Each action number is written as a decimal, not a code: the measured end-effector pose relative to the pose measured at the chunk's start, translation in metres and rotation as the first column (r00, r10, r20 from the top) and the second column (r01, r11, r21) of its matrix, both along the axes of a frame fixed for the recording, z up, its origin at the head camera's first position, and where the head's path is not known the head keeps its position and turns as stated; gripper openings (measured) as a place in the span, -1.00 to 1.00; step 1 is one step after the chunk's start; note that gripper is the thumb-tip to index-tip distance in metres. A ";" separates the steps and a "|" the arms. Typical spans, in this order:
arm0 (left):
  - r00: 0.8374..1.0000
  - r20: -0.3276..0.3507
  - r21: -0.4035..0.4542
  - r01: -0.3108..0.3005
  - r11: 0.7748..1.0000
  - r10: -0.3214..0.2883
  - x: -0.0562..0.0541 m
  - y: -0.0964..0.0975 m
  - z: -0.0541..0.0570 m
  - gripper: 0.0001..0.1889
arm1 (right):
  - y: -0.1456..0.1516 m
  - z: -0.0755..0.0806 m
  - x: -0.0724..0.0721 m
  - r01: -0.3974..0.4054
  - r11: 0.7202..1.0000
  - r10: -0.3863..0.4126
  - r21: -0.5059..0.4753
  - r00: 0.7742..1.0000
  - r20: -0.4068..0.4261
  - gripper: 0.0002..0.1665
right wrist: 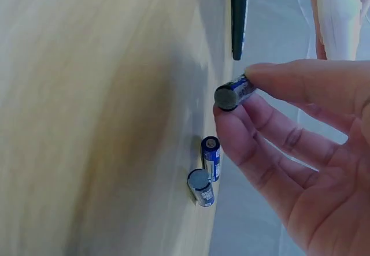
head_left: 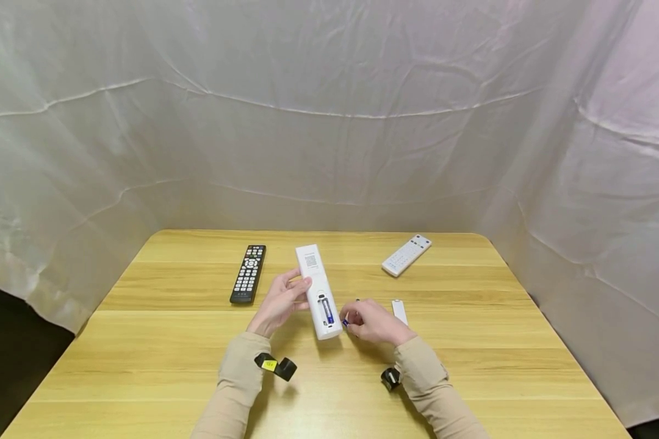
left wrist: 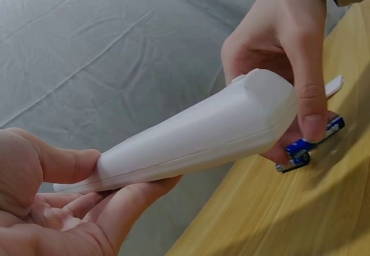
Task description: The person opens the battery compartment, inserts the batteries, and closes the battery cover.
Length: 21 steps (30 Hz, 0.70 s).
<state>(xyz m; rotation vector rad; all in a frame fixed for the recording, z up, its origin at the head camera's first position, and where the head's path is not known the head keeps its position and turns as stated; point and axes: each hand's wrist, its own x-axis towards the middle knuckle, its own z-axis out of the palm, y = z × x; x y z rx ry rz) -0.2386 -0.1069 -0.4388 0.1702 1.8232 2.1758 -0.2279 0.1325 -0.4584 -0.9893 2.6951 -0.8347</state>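
Observation:
My left hand [head_left: 279,303] grips a white remote control [head_left: 320,281] by its sides, raised off the table with its back toward the head camera. The remote's battery bay is uncovered, and one blue-and-silver battery [head_left: 328,312] lies in it. Just right of the remote's lower end, my right hand [head_left: 374,322] pinches a blue battery [right wrist: 237,92] between thumb and fingertips. Under that hand, two more batteries rest on the wood, a blue one [right wrist: 211,156] and one with its flat end showing [right wrist: 201,188]. Beside the right hand lies a white battery cover [head_left: 399,310], partly hidden by it.
A black remote [head_left: 248,274] lies face up on the wooden table [head_left: 143,341], left of the left hand. Toward the back right lies another white remote [head_left: 406,255], buttons up. Pale cloth [head_left: 329,152] hangs behind the table and along its sides.

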 end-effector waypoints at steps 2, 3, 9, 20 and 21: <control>1.000 0.000 0.001 0.001 1.000 -0.001 0.000 0.000 0.000 -0.47 | -0.001 0.000 0.000 0.023 0.999 -0.022 -0.031 1.000 0.016 -0.80; 1.000 0.001 0.001 0.001 1.000 -0.001 0.000 0.000 0.000 -0.47 | -0.001 0.001 -0.001 0.036 0.998 -0.035 -0.047 0.999 0.026 -0.79; 1.000 0.004 0.003 0.000 1.000 0.000 0.000 0.000 0.000 -0.46 | -0.002 0.004 -0.001 0.126 0.984 -0.120 -0.122 0.991 0.059 -0.77; 1.000 -0.001 0.009 0.003 1.000 -0.003 0.000 -0.001 -0.001 -0.46 | -0.004 0.008 0.000 0.189 0.919 -0.197 -0.347 0.980 0.014 -0.76; 1.000 -0.002 0.009 0.003 1.000 -0.003 0.000 -0.001 -0.001 -0.46 | -0.004 0.008 0.000 0.194 0.910 -0.206 -0.365 0.978 0.007 -0.76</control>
